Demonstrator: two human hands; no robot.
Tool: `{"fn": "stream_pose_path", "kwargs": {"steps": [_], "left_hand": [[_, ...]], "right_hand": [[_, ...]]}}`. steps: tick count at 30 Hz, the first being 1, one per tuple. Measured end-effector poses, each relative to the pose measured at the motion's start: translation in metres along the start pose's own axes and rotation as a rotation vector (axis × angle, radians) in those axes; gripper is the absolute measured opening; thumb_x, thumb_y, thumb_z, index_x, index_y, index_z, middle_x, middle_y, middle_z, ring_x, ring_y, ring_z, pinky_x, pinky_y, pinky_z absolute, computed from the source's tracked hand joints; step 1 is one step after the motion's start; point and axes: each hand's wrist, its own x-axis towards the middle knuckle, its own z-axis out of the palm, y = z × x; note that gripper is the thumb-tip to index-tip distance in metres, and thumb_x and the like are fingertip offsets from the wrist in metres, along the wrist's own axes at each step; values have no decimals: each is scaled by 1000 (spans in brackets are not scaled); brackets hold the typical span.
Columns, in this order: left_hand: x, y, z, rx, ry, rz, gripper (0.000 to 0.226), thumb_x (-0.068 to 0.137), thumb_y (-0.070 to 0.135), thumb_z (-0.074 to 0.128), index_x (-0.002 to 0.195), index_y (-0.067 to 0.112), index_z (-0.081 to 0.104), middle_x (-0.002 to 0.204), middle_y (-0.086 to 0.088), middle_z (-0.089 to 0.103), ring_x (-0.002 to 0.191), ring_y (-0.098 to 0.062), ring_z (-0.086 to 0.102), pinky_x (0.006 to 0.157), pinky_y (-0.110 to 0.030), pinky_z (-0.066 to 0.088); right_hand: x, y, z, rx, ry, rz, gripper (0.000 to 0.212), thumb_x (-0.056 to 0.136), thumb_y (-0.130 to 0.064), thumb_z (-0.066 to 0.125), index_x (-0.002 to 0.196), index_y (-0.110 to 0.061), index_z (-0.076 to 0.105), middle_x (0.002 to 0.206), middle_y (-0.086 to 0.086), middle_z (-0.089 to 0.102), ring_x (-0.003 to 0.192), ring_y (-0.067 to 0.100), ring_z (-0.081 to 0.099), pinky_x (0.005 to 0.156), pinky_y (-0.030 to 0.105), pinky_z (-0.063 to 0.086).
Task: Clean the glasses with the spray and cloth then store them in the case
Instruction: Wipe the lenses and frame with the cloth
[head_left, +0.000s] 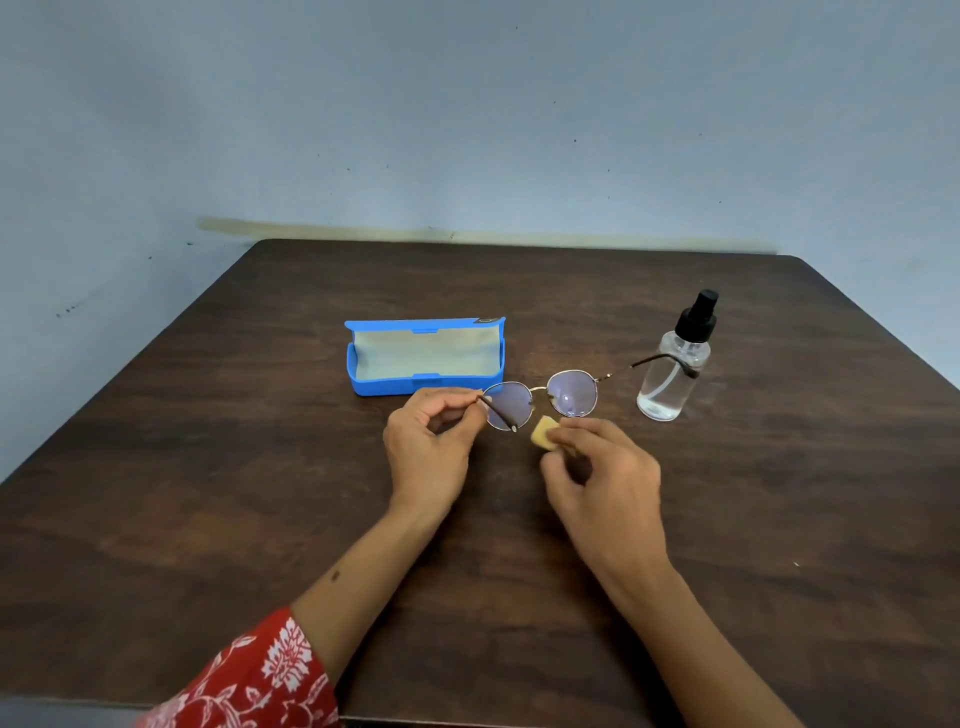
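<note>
Thin gold-rimmed glasses (571, 393) with round lenses hang just above the dark wooden table (260, 493). My left hand (428, 447) pinches the left hinge, and that temple is folded across the left lens. The other temple sticks out to the right, in front of the spray bottle (672, 364). My right hand (605, 478) grips a small folded yellow cloth (543, 432) just below the right lens; whether cloth and lens touch, I cannot tell. A blue case (374, 387) lies open behind my left hand, with a pale lining.
The clear spray bottle with a black pump top stands upright at the right, about a hand's width from my right hand. A grey-blue wall rises behind the table's far edge. A red patterned sleeve (260, 680) covers my left upper forearm.
</note>
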Motion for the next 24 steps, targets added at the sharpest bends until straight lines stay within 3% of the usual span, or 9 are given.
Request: {"fn": "stream_pose_path", "kwargs": {"steps": [2, 5, 10, 14, 16, 20, 22, 24], "left_hand": [[-1, 1, 0, -11, -8, 1, 20, 75, -2, 73, 74, 18, 71, 83, -7, 72, 73, -12, 68, 76, -29, 55], [-1, 1, 0, -30, 1, -4, 22, 75, -1, 74, 74, 21, 71, 81, -2, 71, 74, -13, 69, 77, -30, 56], [1, 2, 0, -59, 16, -23, 21, 74, -3, 73, 76, 18, 72, 79, 0, 71, 76, -15, 68, 82, -38, 57], [-1, 2, 0, -64, -49, -2, 19, 74, 1, 75, 77, 19, 72, 83, -4, 72, 79, -14, 69, 80, -32, 56], [-1, 1, 1, -58, -73, 7, 14, 74, 1, 75, 79, 15, 72, 85, -6, 72, 77, -10, 69, 77, -26, 56], [0, -2, 0, -143, -108, -87, 8, 77, -1, 72, 83, 4, 72, 82, -5, 71, 78, -16, 69, 72, -32, 59], [1, -4, 0, -152, -124, -122, 7, 78, -1, 71, 85, 2, 72, 78, 2, 72, 77, -14, 70, 67, -30, 59], [1, -4, 0, -182, -119, -140, 9, 79, -2, 69, 86, 4, 72, 81, -2, 72, 78, -15, 71, 65, -26, 58]], "right_hand": [[1, 3, 0, -2, -9, 96, 15, 73, -1, 67, 83, -10, 75, 90, 0, 70, 73, 8, 61, 72, 2, 40], [4, 8, -3, 36, 19, 244, 14, 75, -7, 66, 81, -15, 75, 87, -4, 71, 68, 3, 59, 67, -3, 35], [12, 18, -11, -22, 94, 321, 20, 81, -3, 58, 93, -10, 73, 100, 5, 68, 79, 10, 57, 72, 5, 29], [16, 20, -10, -59, 72, 278, 30, 83, 4, 52, 105, -7, 70, 111, 10, 63, 99, 22, 60, 77, 6, 28], [17, 21, -10, -69, 62, 259, 32, 83, 6, 51, 106, -6, 70, 112, 11, 62, 101, 23, 59, 77, 6, 28], [18, 21, -10, -78, 71, 264, 32, 85, 5, 50, 110, -5, 68, 116, 11, 61, 106, 23, 58, 82, 6, 28], [18, 21, -10, -76, 84, 267, 32, 86, 5, 50, 110, -4, 67, 117, 11, 60, 107, 23, 58, 83, 7, 28], [19, 20, -10, -80, 87, 263, 32, 85, 5, 50, 110, -4, 68, 116, 12, 61, 107, 23, 58, 84, 7, 28]]}}
